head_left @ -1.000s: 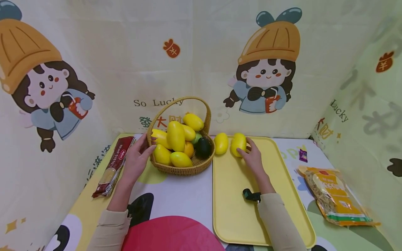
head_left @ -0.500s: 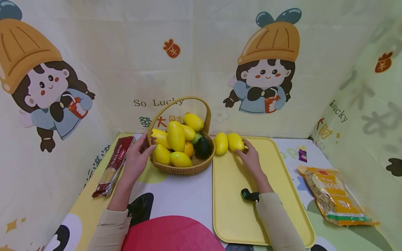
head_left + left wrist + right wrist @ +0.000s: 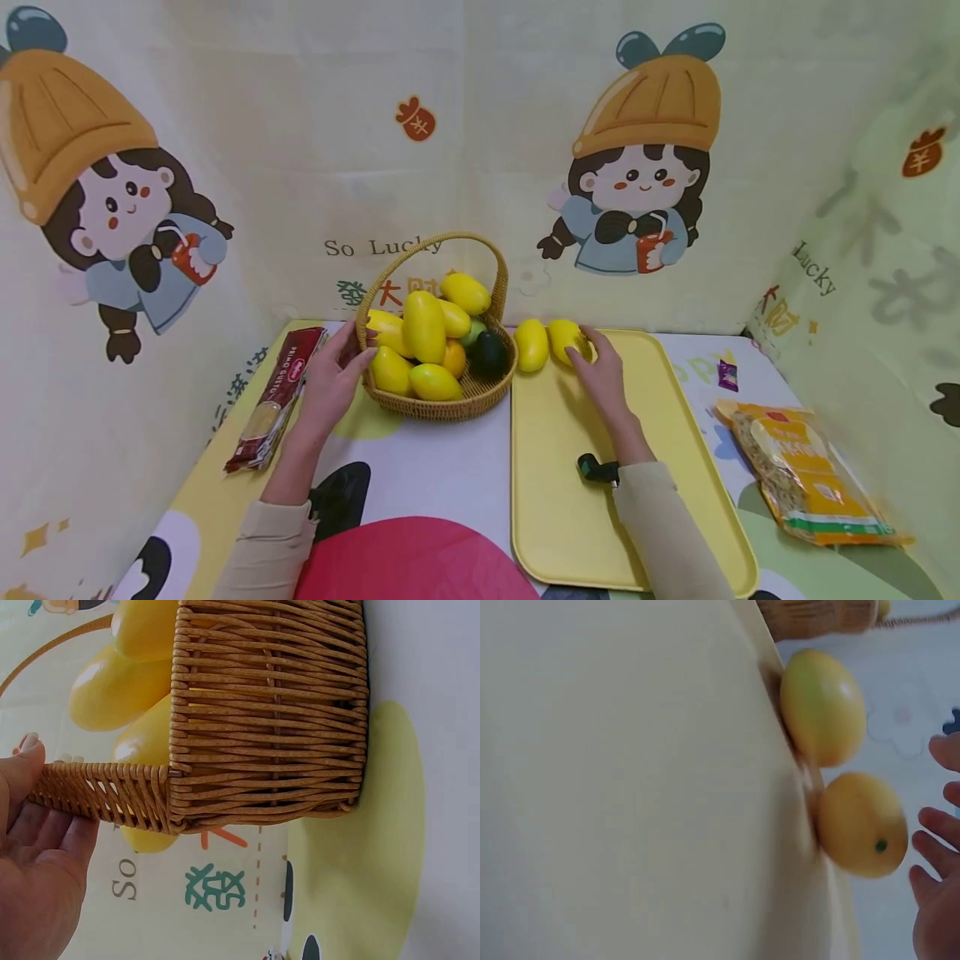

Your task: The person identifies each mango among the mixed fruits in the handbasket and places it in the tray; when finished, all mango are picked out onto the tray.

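A wicker basket (image 3: 442, 408) heaped with yellow mangoes (image 3: 423, 329) stands at the back, with a dark green avocado (image 3: 491, 354) inside. My left hand (image 3: 330, 383) holds the left base of its arched handle; in the left wrist view the thumb and fingers (image 3: 64, 829) lie on either side of the woven handle (image 3: 112, 796). Two mangoes lie side by side at the far end of the yellow tray (image 3: 585, 533). My right hand (image 3: 602, 375) is at the right mango (image 3: 564, 340), its fingers spread and apart from the fruit (image 3: 862, 825) in the right wrist view. The left mango (image 3: 531, 346) sits close to the basket.
A dark red biscuit packet (image 3: 277, 396) lies left of the basket. Right of the tray are an orange bag (image 3: 806, 471) and a small purple wrapped sweet (image 3: 727, 375). A printed cloth wall (image 3: 465, 183) rises directly behind the basket and tray.
The right mango has moved left with my right hand, up beside the other one, and my fingers have come off it. My left hand has stayed on the basket handle.
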A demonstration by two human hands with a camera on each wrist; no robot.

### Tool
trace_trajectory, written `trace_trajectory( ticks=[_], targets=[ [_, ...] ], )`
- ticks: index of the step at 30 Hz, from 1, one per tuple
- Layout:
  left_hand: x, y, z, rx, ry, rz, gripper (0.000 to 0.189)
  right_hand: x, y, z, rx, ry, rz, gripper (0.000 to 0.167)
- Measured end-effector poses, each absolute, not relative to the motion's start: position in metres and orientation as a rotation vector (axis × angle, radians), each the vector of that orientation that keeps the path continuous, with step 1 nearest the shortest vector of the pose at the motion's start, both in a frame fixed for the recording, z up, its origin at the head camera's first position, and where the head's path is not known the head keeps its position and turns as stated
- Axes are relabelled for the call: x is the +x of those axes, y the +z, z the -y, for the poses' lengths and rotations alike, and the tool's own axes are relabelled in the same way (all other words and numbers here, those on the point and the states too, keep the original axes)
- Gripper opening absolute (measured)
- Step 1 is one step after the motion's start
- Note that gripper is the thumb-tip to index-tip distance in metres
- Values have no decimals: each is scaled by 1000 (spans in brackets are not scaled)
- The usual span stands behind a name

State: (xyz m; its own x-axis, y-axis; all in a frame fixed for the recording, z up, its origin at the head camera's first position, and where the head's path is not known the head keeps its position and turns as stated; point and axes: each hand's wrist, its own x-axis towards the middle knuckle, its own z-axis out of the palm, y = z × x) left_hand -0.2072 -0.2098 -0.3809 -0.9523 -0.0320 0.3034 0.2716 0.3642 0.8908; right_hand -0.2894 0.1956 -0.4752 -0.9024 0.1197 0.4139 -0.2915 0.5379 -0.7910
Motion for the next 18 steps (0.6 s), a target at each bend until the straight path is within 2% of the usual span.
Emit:
trace_trajectory(
  ticks=[6,18],
  targets=[
    [-216,-394,212,-235,-1624,2339,55,-281,-465,-174,257,1313,2318,44],
    [-225,-405,220,-247,-1601,2310,51,-262,-450,-99,639,1373,2373,47]
  ],
)
